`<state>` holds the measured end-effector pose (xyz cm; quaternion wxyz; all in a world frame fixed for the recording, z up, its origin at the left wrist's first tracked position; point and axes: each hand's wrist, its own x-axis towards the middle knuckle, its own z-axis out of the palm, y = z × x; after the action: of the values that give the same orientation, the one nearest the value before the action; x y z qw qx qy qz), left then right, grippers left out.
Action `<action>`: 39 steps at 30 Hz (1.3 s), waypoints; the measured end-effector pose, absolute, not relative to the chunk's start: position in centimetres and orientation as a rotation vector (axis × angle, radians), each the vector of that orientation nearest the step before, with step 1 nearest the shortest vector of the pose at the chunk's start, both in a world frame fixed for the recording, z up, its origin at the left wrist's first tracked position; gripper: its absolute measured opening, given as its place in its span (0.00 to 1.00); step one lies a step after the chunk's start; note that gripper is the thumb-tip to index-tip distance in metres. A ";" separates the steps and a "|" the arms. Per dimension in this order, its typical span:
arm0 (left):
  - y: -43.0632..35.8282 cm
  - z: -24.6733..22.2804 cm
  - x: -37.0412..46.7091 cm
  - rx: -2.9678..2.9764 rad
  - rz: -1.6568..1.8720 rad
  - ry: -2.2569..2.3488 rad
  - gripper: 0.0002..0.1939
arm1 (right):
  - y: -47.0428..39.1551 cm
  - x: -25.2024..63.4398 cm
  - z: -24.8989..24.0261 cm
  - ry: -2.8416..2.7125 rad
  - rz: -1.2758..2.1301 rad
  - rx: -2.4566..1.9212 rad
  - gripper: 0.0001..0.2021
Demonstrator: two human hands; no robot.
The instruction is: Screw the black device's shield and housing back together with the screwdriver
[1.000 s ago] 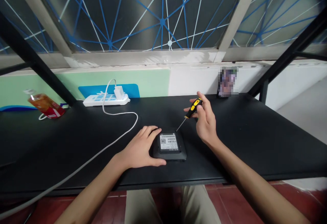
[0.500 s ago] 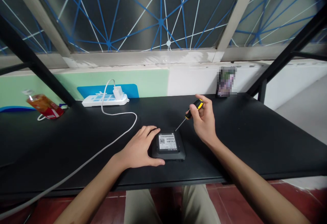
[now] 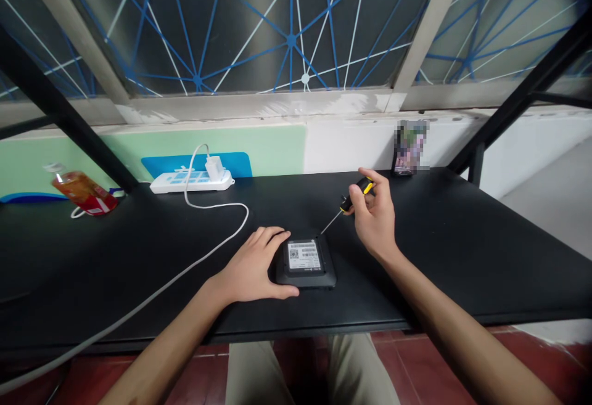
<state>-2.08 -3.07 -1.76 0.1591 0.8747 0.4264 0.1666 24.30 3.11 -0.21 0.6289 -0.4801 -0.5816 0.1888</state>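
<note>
A flat black electronic device lies on the black table, a white label with a square code and barcodes facing up. My left hand grips it from the left, fingers along the far edge and thumb along the near edge. In my right hand is a screwdriver with a black and yellow handle, pinched between thumb and fingers. Its thin shaft slants down to the left, and the tip is at the device's far right corner. Whether the tip sits in a screw is too small to tell.
On the black table, a white power strip with a plugged-in charger lies at the back. Its white cable runs toward the front left. A drink bottle stands at left, and a phone-like object, partly blurred, leans against the wall.
My right hand and the screwdriver have shifted slightly right, with the handle turned a little in my fingers. The left hand and the device stay in place.
</note>
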 end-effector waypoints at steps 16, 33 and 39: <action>-2.8 -1.7 -2.1 2.467 0.474 1.348 0.47 | 2.2 23.6 -0.1 -1.487 0.552 -1.015 0.17; -2.7 -1.7 -2.1 2.469 0.469 1.349 0.47 | 2.1 23.8 0.2 -1.437 0.762 -0.960 0.20; -2.7 -1.8 -2.2 2.469 0.507 1.326 0.48 | 2.3 23.9 0.0 -1.469 0.594 -0.980 0.17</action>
<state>-2.15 -2.71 -1.81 0.1465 0.8576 0.4605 0.1763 23.85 2.35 0.00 0.5963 -0.4223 -0.6329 0.2560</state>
